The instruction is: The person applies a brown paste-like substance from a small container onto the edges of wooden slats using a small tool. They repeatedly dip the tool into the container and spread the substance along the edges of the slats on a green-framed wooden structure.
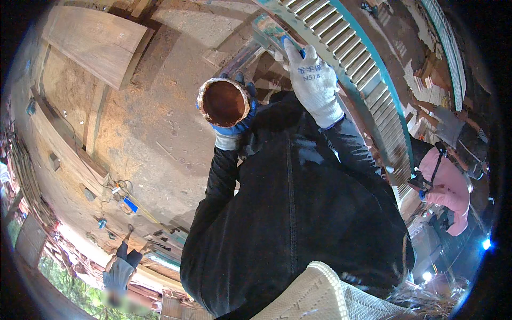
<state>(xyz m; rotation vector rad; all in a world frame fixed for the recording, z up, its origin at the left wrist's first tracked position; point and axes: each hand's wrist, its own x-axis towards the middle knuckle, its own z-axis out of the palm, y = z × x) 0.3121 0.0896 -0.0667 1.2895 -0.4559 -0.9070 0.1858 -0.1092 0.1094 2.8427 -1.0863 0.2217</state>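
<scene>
My left hand (232, 132), in a white glove with a blue palm, is wrapped round a round open tub (200, 101). Its rim is crusted pale, and reddish-brown paste (223, 103) coats the inside. My right hand (314, 88) wears a matching glove and reaches forward beside a long green-edged frame of slats or rollers (368, 72). Its index finger and thumb point forward, with the fingers curled under. Near the fingertips lies a green metal end piece (269, 29) smeared with brown. Whatever the right fingers hold is hidden beneath the glove.
Broad wooden boards (96, 42) lie at the far left on a dusty floor (154, 128). A long beam (69, 141) runs beside cables and a blue object (130, 205). One person (121, 272) is at the lower left. Another in pink (445, 184) is at the right.
</scene>
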